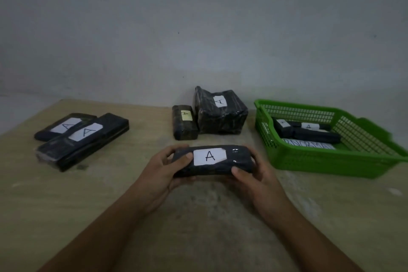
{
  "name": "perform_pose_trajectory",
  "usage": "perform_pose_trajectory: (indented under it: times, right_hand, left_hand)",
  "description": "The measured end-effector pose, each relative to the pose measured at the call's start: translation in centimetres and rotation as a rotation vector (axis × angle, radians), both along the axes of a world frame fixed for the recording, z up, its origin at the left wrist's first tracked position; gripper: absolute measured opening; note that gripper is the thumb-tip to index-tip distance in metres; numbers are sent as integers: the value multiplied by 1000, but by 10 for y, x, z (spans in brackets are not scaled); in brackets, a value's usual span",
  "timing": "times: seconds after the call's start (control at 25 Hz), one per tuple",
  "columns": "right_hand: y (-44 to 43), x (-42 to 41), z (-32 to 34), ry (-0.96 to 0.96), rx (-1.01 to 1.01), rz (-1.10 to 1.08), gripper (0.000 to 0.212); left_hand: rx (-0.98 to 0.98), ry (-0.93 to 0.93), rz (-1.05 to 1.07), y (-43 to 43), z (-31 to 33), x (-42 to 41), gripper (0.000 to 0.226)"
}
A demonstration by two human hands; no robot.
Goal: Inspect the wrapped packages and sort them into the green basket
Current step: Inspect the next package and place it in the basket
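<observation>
A black wrapped package (236, 162) with a white label marked "A" is held above the table, at the centre. My left hand (162, 172) grips its left end and my right hand (254, 180) grips its right end, thumbs on top. The green basket (326, 161) stands to the right and holds two black packages (309, 133) and a paper with writing (309, 144). Two long flat packages (88, 139) lie overlapped at the left. Behind the held one, near the wall, a small package with a yellow label (184, 122) lies beside a big bulky package (220, 112).
The wooden table (198, 216) runs up to a plain grey wall (198, 28) at the back. Its left far corner is cut off near the two flat packages. The basket's right corner reaches the frame's edge.
</observation>
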State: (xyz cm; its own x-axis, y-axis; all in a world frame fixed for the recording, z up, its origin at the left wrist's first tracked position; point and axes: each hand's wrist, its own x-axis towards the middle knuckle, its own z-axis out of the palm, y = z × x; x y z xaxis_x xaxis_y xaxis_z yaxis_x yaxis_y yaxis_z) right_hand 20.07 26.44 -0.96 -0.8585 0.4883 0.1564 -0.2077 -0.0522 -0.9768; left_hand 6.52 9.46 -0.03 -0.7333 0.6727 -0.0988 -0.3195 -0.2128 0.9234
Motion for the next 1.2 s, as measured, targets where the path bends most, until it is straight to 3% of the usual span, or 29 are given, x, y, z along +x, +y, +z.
perform_pose_trajectory:
  times: [0.12,0.36,0.56,0.68,0.84,1.04,1.2]
  right_hand:
    - [4,-4,-3,-33,-231,104,45]
    - [12,-4,-10,-54,-160,137,41]
    - [14,-6,-14,-63,-20,29,29]
    - [16,-8,-11,-58,-1,-22,31]
    - [18,-7,-11,-85,-59,-24,26]
    - [19,-7,-4,-112,-219,7,23]
    - [19,-8,-7,-128,-189,-37,14]
  left_hand:
    - [-58,130,2,2,-13,-3,37]
    - [-112,410,-52,-2,-17,-15,43]
    - [-93,369,-65,-2,-15,-13,41]
    - [-9,303,-155,-6,-16,-15,68]
    - [-55,395,-126,-4,-15,-13,47]
    - [-56,394,-146,-5,-16,-14,48]
    - [-59,353,-151,-5,-14,-10,56]
